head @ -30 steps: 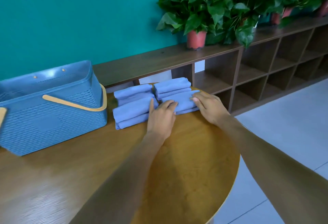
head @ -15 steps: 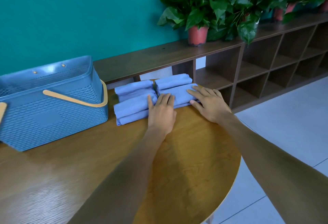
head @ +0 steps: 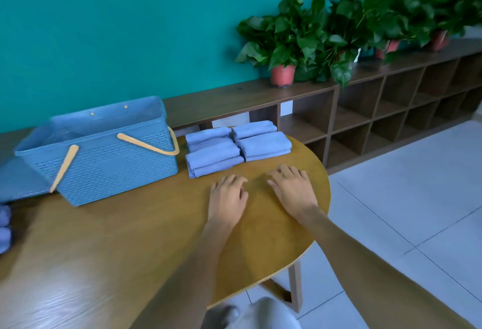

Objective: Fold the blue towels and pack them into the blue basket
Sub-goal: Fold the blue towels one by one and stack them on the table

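A teal wall [head: 104,28] backs a long, low wooden shelf unit [head: 365,109] with open cubbies, and potted plants [head: 300,39] stand in a row along its top. In front of it sits a wooden table [head: 130,250] with a rounded end, over a pale tiled floor [head: 404,198].

On the table's far side, folded blue towels [head: 234,148] lie in two neat stacks side by side — touching each other, and just right of the blue basket [head: 104,161]. The basket stands upright with its two tan handles [head: 148,143] dropped outward over the near wall; what lies inside cannot be made out. More blue cloth [head: 5,227] shows at the left edge of the table, cut off by the frame.

Both hands lie palm-down on the bare wood, near the stacks but apart from them. The left hand [head: 227,198] and the right hand [head: 292,190] rest side by side with a gap between them — fingers loosely spread, holding nothing.
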